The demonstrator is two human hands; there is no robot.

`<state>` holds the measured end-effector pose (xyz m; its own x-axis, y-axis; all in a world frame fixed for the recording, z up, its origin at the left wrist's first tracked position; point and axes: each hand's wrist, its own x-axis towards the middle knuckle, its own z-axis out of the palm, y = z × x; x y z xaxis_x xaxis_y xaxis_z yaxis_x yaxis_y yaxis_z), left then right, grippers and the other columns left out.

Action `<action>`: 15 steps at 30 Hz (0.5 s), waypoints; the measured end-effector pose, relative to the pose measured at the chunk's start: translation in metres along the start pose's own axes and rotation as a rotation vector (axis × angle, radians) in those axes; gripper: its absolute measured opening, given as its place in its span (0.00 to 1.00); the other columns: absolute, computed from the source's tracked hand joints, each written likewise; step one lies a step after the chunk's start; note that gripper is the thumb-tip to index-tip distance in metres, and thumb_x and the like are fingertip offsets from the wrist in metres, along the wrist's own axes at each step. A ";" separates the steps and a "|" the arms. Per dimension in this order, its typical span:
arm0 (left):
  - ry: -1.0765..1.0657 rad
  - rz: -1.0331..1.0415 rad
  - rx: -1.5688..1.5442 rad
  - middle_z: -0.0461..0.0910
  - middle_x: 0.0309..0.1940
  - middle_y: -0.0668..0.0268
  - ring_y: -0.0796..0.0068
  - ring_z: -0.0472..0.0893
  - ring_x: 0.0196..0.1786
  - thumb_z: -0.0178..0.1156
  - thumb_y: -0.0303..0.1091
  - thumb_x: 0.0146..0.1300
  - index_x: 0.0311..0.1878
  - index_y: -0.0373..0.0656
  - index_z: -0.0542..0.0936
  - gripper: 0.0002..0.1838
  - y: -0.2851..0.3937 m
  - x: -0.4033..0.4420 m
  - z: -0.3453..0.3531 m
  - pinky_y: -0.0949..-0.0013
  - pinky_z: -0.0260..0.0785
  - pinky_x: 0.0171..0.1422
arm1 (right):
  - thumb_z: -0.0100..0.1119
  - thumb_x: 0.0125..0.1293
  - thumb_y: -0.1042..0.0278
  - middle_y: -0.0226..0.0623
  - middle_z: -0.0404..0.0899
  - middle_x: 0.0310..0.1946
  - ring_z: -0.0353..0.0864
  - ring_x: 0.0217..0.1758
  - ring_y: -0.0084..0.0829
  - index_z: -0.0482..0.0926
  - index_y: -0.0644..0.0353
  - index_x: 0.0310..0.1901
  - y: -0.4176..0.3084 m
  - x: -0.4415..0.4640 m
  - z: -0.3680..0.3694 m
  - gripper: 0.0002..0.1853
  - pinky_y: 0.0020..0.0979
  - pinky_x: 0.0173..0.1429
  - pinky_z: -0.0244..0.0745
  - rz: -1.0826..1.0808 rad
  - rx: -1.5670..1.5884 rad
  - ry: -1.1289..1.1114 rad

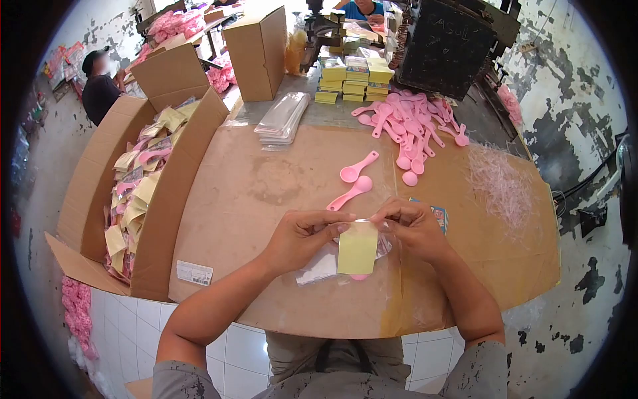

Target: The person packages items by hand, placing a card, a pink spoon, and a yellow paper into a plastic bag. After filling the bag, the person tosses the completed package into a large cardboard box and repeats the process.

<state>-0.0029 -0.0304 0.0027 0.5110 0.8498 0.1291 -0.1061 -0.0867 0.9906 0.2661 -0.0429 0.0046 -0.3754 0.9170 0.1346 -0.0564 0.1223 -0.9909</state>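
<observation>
To your left, an open cardboard box (174, 226) holds wrapped packs (133, 206) with pink pieces and yellow cards. Next, clear plastic sleeves (282, 120) lie stacked on the cardboard-covered tabletop (249, 226). Your left hand (306, 236) pinches the top edge of a clear bag (362, 221), its yellow card (357, 250) hanging near the tabletop's front; two pink scoops (359, 167) lie just beyond. Your right hand's (420, 229) fingers pinch the same edge, near blue printed cards (440, 217). Farther right sit plastic strands (502, 186).
</observation>
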 end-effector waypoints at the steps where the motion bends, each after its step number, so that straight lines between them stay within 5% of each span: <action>1: -0.022 0.008 0.012 0.90 0.44 0.64 0.81 0.86 0.45 0.64 0.28 0.76 0.59 0.35 0.86 0.13 -0.001 0.000 -0.002 0.73 0.83 0.49 | 0.61 0.72 0.83 0.33 0.85 0.46 0.84 0.51 0.20 0.88 0.66 0.51 0.002 0.000 -0.001 0.10 0.25 0.56 0.78 -0.024 -0.015 -0.002; 12: -0.016 -0.129 -0.169 0.90 0.46 0.62 0.79 0.87 0.43 0.63 0.29 0.76 0.59 0.33 0.85 0.14 0.000 0.002 -0.002 0.72 0.84 0.51 | 0.65 0.71 0.76 0.32 0.84 0.43 0.80 0.43 0.19 0.90 0.65 0.49 -0.015 -0.001 0.001 0.09 0.24 0.47 0.74 0.004 -0.190 -0.003; 15: -0.021 -0.116 0.006 0.89 0.46 0.62 0.80 0.88 0.43 0.62 0.29 0.77 0.60 0.32 0.84 0.14 -0.002 0.002 0.000 0.73 0.84 0.50 | 0.66 0.71 0.76 0.32 0.84 0.44 0.81 0.44 0.19 0.89 0.67 0.49 -0.014 -0.002 0.000 0.09 0.24 0.47 0.75 0.021 -0.265 -0.006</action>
<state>-0.0016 -0.0288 0.0013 0.5370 0.8434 0.0147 -0.0403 0.0083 0.9992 0.2677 -0.0464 0.0183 -0.3792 0.9183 0.1134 0.1957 0.1993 -0.9602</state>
